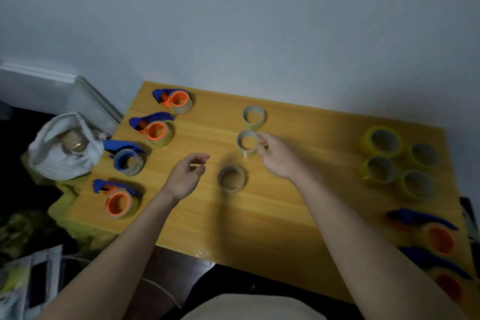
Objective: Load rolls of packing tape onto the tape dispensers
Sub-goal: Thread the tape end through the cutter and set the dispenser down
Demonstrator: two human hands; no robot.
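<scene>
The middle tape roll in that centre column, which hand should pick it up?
Right. The right hand is already at the middle roll, its fingers seemingly touching the rim. The left hand hovers loosely curled beside the nearest roll, holding nothing.

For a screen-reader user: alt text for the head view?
A person's right hand pinches a tape roll mid-table, left hand open beside another roll; dispensers line the left edge.

Dispensers [155, 130] left of rolls [400, 161]
</scene>
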